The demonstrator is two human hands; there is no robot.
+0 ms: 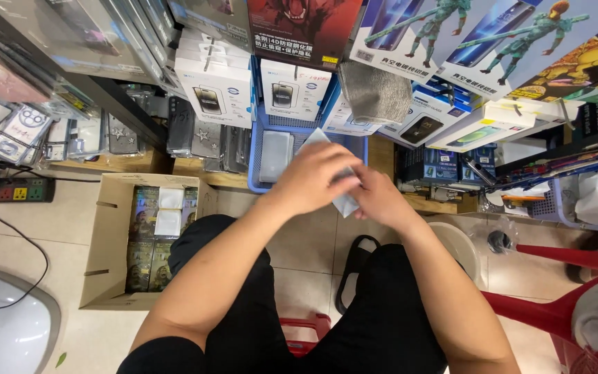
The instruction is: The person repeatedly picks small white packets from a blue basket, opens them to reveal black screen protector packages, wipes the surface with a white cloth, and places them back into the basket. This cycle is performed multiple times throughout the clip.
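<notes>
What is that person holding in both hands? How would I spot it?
Find the blue basket under the shelf of boxed goods. Just in front of it, the left hand and right hand meet around a flat, pale clear packet. Unlike the boxes behind, it is thin and floppy-looking.

Single head view, worn on the person's head, looks steeply down over both forearms and lap to the tiled floor (pixel 29 228). Top of the frame faces nearby shelves (pixel 126 104) stacked with boxes. Hands sit close, mid-frame. No second view to overlap.
</notes>
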